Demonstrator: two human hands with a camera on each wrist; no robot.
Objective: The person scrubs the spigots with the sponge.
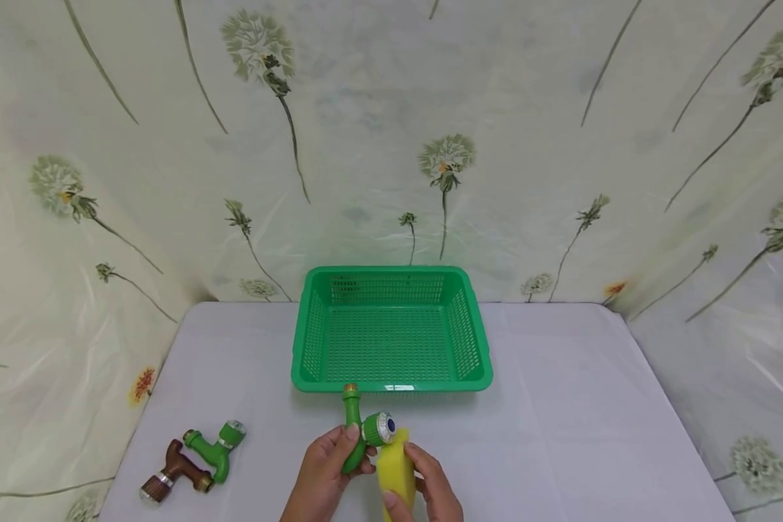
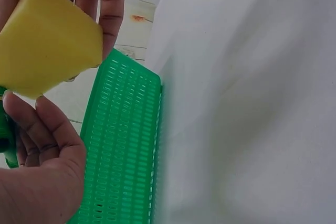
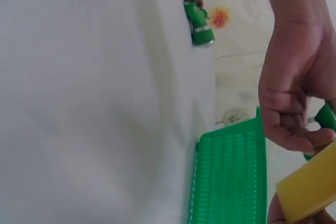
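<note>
My left hand (image 1: 327, 464) grips a green tap (image 1: 354, 435) by its curved body, with the threaded brass end pointing up toward the basket. The tap's silver-rimmed knob with a blue centre faces right. In my right hand (image 1: 434, 487) is a yellow sponge (image 1: 396, 471), pinched between thumb and fingers, its top edge right at the tap's knob. In the left wrist view the sponge (image 2: 50, 40) hangs over the fingertips of the left hand (image 2: 50, 156) and hides most of the tap. The right wrist view shows the sponge (image 3: 310, 184) just below the left hand.
A green plastic basket (image 1: 391, 387) stands at the table's back edge, just beyond the hands. Another green tap (image 1: 218, 453) and a brown tap (image 1: 176, 467) lie together on the white-covered table (image 1: 561, 420) at the left. A flower-patterned sheet (image 1: 365, 145) hangs behind.
</note>
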